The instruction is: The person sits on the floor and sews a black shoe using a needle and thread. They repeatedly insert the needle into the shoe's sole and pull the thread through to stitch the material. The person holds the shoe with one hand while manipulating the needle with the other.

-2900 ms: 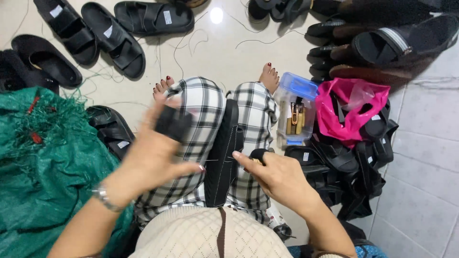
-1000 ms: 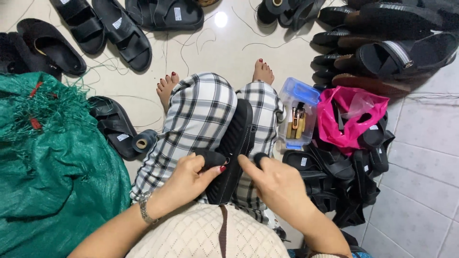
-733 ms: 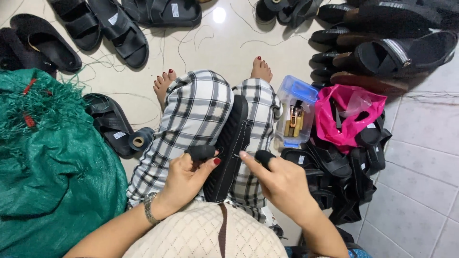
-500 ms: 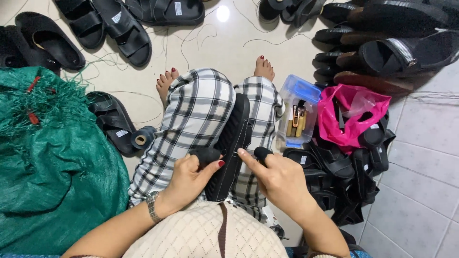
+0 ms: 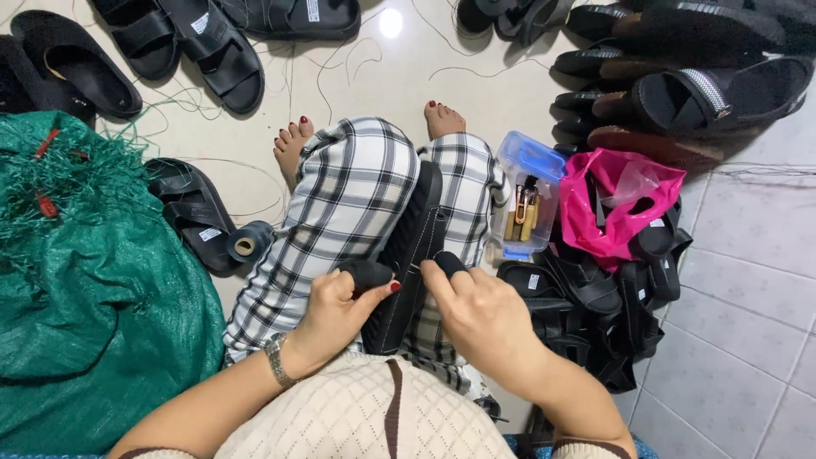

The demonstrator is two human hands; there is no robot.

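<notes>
Floor: pale glossy tiles [image 5: 731,357], littered with black sandals [image 5: 212,51].
Sandal [image 5: 408,255]: on edge between plaid knees.
Left hand [image 5: 336,314]: pinching its strap.
Right hand [image 5: 484,314]: gripping the strap's other side.
Left side: green mesh sack [image 5: 93,280].

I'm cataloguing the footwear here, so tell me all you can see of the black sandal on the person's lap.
The black sandal stands on edge between the checked trouser legs, its thick sole showing a line of pale stitching. The left hand and right hand each pinch a dark strap piece at its sides. Its material looks rubbery or leather-like.
</notes>
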